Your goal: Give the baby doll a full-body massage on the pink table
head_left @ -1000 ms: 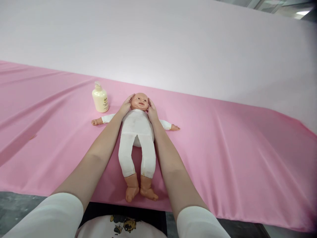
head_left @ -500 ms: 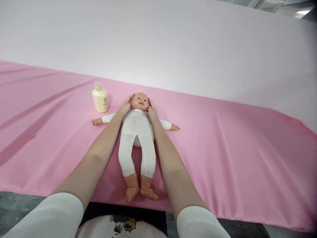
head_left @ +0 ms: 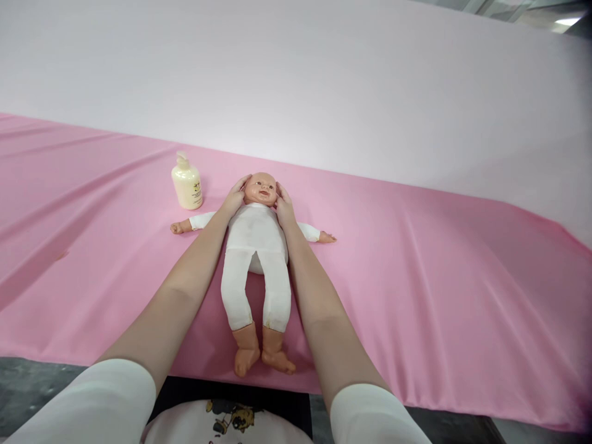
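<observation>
A baby doll [head_left: 256, 228] with a white cloth body lies on its back, its head at the far end and its feet towards me. Its arms stretch out to both sides. My left hand [head_left: 236, 193] cups the left side of its head, and my right hand [head_left: 283, 202] holds the opposite side. The fingers of both hands lie along the head, partly hidden behind it. My forearms run along either side of the doll's body, crossing over its arms.
A cream pump bottle [head_left: 187, 187] stands upright to the left of the doll's head. Pink cloth [head_left: 370, 271] with folds covers the table. A white wall or panel [head_left: 296, 80] rises behind it. The table's front edge is close to my body.
</observation>
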`<state>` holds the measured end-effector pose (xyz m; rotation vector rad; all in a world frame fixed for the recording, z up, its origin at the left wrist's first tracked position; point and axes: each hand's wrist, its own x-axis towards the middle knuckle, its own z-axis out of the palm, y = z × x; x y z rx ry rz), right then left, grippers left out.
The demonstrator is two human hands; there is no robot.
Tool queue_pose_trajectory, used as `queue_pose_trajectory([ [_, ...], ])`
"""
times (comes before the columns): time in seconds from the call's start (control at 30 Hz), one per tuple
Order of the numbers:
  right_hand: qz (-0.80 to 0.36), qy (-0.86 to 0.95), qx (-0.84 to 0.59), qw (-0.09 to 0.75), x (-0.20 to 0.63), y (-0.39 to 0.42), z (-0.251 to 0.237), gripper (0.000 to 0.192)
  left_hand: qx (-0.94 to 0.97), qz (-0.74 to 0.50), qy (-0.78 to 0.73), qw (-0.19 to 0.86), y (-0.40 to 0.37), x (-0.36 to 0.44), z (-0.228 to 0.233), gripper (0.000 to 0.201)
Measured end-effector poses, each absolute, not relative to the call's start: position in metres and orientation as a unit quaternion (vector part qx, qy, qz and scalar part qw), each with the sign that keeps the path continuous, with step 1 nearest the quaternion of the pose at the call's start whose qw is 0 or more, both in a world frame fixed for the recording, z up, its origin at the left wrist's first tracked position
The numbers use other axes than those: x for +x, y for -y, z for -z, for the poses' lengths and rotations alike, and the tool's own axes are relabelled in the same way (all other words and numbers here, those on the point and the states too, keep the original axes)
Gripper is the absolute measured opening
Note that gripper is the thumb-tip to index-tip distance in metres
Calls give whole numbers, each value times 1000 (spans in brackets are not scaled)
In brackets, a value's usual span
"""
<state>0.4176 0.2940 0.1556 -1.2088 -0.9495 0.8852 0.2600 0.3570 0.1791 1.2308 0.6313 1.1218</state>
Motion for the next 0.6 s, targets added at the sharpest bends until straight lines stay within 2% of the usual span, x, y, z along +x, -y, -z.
queue_pose_trajectory([
  [0.33,-395,391,-530,641,413,-290,-161,74,546,-487,-280,621,-357,259,-180,76],
  [0.6,-392,404,-533,632,416,-293,-157,74,539,-485,-282,628,-357,259,-182,71],
])
